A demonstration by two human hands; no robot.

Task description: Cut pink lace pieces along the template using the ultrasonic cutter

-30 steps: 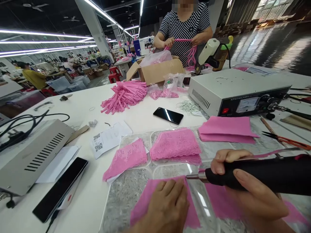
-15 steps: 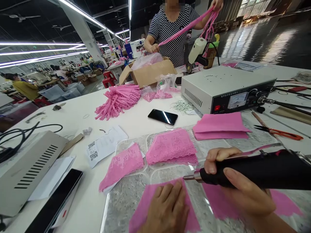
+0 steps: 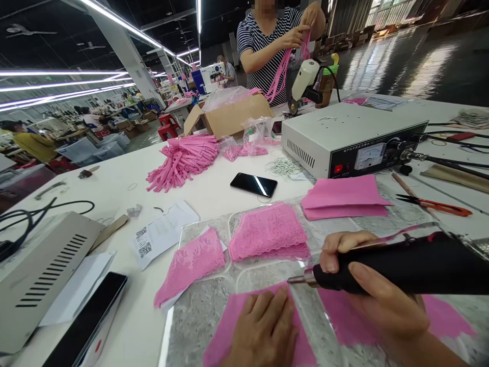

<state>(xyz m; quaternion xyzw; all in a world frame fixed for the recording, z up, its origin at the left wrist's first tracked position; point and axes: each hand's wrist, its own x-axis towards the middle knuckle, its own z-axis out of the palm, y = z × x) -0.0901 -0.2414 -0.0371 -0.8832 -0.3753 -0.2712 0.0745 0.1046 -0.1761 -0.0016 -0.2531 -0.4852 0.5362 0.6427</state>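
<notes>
My left hand lies flat, fingers stretched together, pressing a pink fabric panel onto a clear-covered grey mat. In my right hand is a black ultrasonic welding gun, held level. Its metal tip touches or hovers at the panel's top corner, just beyond my left fingertips; which one I cannot tell. Another pink panel lies beneath my right hand, partly hidden. Farther up the mat are a pink lace stack, a single lace piece and folded plain pink fabric.
A grey generator box with a lit red switch stands behind the mat. Snips lie at right, a phone and pink strap bundle farther back. Across the table, a co-worker handles pink strips near a cardboard box.
The co-worker has brought both hands together, and the pink strips now hang down instead of being stretched out. My hands and the welding gun have hardly moved; the view has shifted slightly.
</notes>
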